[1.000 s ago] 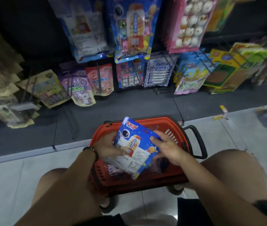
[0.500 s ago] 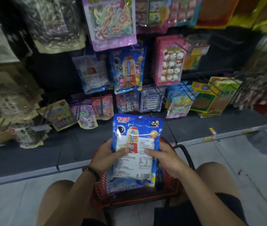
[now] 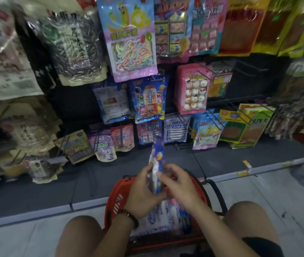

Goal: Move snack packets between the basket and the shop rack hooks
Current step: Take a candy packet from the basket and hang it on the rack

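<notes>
Snack packet [image 3: 155, 164] pinched in L hand [image 3: 143, 193], R hand [image 3: 179, 184] grip over basket [image 3: 114, 203], rack pkts [image 3: 149, 101] beyond

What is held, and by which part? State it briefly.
A blue packet, edge-on above the basket; the left hand and right hand both grip its lower half.

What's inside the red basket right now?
Blue-and-white snack packets lie in the red basket. The left hand, right hand and the held packet cover its far part; contents there are hidden.
</notes>
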The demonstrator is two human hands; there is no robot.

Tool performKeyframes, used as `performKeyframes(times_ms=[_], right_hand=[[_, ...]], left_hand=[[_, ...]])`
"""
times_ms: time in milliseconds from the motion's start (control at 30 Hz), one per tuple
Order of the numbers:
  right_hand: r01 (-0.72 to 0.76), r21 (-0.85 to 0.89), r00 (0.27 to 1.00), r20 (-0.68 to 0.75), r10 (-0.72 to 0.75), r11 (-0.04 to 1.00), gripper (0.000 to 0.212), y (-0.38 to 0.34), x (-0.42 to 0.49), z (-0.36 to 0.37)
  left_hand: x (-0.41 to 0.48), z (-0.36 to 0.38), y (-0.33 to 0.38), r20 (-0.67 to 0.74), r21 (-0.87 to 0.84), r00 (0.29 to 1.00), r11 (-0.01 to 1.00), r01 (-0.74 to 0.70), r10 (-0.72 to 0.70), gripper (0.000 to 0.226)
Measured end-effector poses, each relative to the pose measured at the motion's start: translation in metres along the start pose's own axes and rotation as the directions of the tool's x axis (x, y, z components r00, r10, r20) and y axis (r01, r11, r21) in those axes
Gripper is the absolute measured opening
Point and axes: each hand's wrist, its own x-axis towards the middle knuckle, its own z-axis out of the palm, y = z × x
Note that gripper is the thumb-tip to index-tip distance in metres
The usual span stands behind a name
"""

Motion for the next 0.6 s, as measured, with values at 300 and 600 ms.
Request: performKeyframes(times_ms=[300, 600], right_hand=[[0.137, -0.422, 0.988, 0.117, -0.096, 0.896, 0.061, -0.011, 0.009, -0.026], [0.194, -0.308, 0.974, 0.177, -0.144, 0.932, 0.096, -0.019, 0.035, -0.042]], left_hand=[[0.011, -0.023, 0.001, -0.26, -0.246, 0.958, 0.968, 0.053, -0.119, 0.028], [0.034, -0.042, 0.016, -0.151, -0.246, 0.985, 0.969, 0.038, -0.077, 0.047]])
